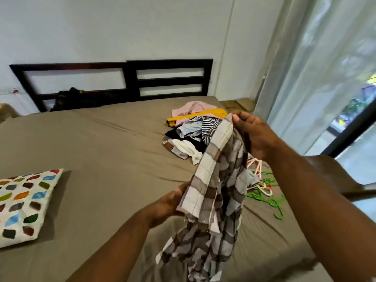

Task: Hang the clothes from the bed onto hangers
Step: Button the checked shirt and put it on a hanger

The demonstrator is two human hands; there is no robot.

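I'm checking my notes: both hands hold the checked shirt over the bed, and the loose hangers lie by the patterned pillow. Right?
Partly. The head view shows the left hand and right hand holding the checked shirt, but the hangers lie beside the clothes pile on the right side of the bed, not by the pillow.

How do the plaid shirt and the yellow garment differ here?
The plaid shirt is checked grey and white; the yellow garment is plain. The plaid shirt hangs from the left hand and right hand; the yellow garment lies crumpled on the bed. Neither is on a hanger.
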